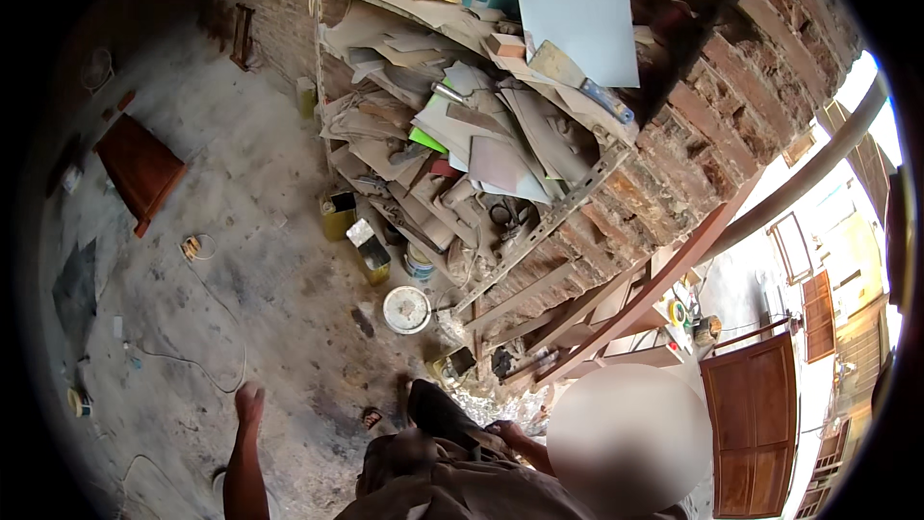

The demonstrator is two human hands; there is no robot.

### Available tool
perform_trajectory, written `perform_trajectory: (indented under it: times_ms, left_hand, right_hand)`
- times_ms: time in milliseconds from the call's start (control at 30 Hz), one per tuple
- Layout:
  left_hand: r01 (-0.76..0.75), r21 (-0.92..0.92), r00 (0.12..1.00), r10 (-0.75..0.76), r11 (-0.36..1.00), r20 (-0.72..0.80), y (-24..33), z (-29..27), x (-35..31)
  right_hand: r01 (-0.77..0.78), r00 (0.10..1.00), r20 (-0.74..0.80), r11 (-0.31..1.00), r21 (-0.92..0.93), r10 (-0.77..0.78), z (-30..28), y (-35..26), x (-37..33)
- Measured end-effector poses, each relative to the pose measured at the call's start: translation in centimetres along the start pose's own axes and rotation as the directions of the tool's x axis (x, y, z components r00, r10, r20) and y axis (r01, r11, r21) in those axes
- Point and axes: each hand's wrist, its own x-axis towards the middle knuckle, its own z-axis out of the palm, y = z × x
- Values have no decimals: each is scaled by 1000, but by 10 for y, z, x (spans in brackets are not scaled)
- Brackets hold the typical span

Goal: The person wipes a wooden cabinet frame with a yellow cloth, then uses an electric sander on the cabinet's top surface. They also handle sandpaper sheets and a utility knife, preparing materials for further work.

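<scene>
My left hand (249, 403) hangs at the left over the concrete floor, its fingers drawn together and nothing showing in them. A pale cable (197, 359) lies on the floor close by it in the picture; I see no grip on it. My right hand (502, 431) is bent in front of my body, fingers curled beside a dark cloth shape (443, 411), perhaps a trouser leg. What those fingers hold, if anything, is hidden. A sandalled foot (372, 417) shows below. A blurred round patch covers the area beside my right forearm.
Ahead stands a metal-framed shelf (602, 171) crammed with sandpaper sheets; a putty knife (606, 101) lies on top. A white bucket (406, 310) and open tins (369, 252) stand at its foot. Wooden boards (664, 284) lean at right, near a brown door panel (756, 424). A wooden piece (140, 171) lies left.
</scene>
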Motion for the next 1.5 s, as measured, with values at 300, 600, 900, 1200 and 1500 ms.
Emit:
perform_trajectory:
  times_ms: [300, 600, 900, 1200, 1500]
  left_hand:
    - [166, -648, 895, 162, 743, 415, 273, 79, 195]
    - [164, -727, 853, 274, 667, 444, 382, 55, 315]
    - [229, -841, 860, 303, 491, 411, 445, 86, 436]
    - [432, -789, 681, 416, 436, 603, 478, 123, 507]
    - [689, -637, 451, 485, 345, 750, 474, 116, 526]
  right_hand:
    - [-247, 969, 2, 966, -78, 248, 5, -53, 26]
    - [376, 746, -582, 926, -31, -323, -176, -295, 152]
    - [464, 406, -659, 764, -448, -633, -315, -502, 202]
    - [381, 329, -823, 862, -333, -463, -363, -549, 193]
    - [281, 392, -905, 958, -55, -167, -391, -555, 199]
